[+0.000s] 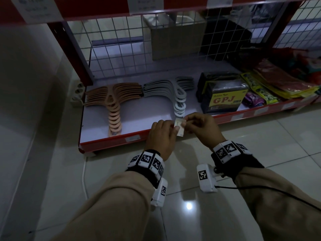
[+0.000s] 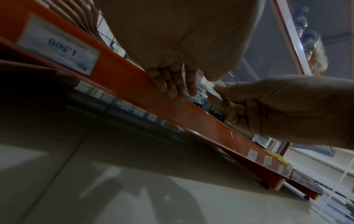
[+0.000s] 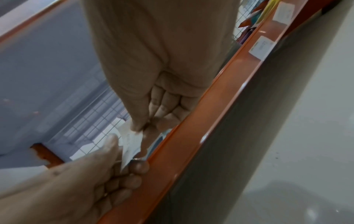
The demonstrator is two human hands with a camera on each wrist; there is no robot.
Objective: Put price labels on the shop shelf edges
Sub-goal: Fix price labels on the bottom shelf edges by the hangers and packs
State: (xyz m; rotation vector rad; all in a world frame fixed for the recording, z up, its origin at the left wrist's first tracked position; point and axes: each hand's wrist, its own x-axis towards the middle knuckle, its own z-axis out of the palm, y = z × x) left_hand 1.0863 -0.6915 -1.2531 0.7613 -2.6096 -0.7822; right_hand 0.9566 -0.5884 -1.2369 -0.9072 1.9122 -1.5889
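**Seat the label squarely in the bottom shelf strip**

You are crouched on a pale tiled floor [image 1: 260,153] in dim light, facing the lowest tier of a red shop rack with a white wire-grid back [image 1: 156,46]. On the white shelf board [image 1: 97,122] lie a fanned stack of tan hangers [image 1: 113,105], a fanned stack of grey hangers [image 1: 178,98] and, further right, a black pack printed GPJ [image 1: 224,98]. Along the front runs the red shelf edge [image 1: 111,145], which already carries a label [image 2: 57,45] reading 1.500 below the tan hangers and several more [image 3: 261,47] off to the right.

Your left hand [image 1: 161,136] rests on that edge, its lower fingers [image 2: 170,87] straight and together against the strip, while thumb and forefinger pinch the lower end of the small white price label [image 1: 179,126]. Your right hand [image 1: 199,127] has its fingers curled in and nips the label's upper end between thumb and forefinger. The label is held between both hands just above the edge, in front of the grey hangers; it is not yet in the strip.

To do this well, I judge you should keep the paper taut, bring its lower edge level with the channel, and centre it under the grey stack. Feed one corner first, then slide along. Whether the strip has a clear cover to lift cannot be told here.
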